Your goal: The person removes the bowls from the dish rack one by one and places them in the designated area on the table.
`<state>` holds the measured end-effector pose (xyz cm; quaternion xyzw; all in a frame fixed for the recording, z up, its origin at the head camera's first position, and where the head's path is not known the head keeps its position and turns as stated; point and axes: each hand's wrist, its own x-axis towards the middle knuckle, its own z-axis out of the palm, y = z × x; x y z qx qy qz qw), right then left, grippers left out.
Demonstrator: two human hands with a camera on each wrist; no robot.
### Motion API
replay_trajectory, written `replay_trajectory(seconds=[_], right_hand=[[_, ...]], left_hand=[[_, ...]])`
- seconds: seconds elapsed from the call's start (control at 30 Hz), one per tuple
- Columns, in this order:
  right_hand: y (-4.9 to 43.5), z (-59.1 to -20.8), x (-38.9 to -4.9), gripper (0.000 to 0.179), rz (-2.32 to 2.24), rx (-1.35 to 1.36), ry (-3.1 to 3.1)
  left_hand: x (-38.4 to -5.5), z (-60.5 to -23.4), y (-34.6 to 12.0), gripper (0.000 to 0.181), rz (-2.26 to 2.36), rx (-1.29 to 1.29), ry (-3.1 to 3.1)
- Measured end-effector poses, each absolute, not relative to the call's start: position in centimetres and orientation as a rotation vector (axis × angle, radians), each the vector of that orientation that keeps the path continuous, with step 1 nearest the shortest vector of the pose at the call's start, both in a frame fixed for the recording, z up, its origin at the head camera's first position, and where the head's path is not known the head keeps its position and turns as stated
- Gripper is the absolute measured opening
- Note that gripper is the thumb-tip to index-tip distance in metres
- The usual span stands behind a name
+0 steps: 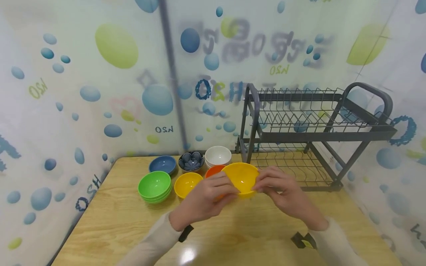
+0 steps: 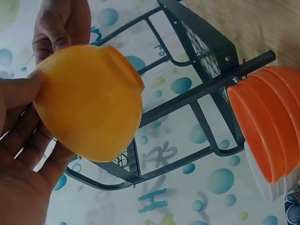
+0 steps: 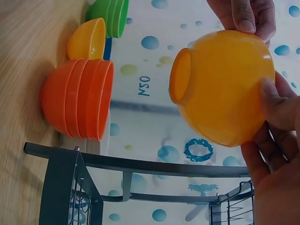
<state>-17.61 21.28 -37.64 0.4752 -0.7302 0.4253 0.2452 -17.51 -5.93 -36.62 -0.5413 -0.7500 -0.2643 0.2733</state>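
Note:
A yellow bowl (image 1: 242,178) is held up off the table between both hands, its inside facing the head camera. My left hand (image 1: 210,194) pinches its left rim, thumb on the outside in the left wrist view. On the opposite side my right hand (image 1: 287,192) pinches the rim between thumb and fingers. The bowl's rounded underside and foot ring show in the right wrist view. Behind the left hand stands a stack of orange bowls (image 3: 77,98), mostly hidden in the head view. Another yellow bowl (image 1: 188,183) rests on the table to the left.
Stacked green bowls (image 1: 154,186) stand at the left. A blue bowl (image 1: 162,164), a dark flower-patterned bowl (image 1: 191,162) and stacked white bowls (image 1: 217,155) line the table's back edge. A two-tier black dish rack (image 1: 319,136) occupies the back right of the wooden table (image 1: 253,236).

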Motion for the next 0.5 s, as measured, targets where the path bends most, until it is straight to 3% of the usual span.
replay_trajectory(seconds=[0.33, 0.5], right_hand=[[20.0, -37.1, -18.2, 0.042, 1.135, 1.248, -2.076], [20.0, -37.1, -18.6, 0.038, 1.138, 1.08, -2.169]], left_hand=[[-17.9, -36.7, -7.2, 0.01, -0.807, -1.401, -2.022], [-18.3, -36.6, -8.1, 0.014, -0.784, -1.365, -2.048]])
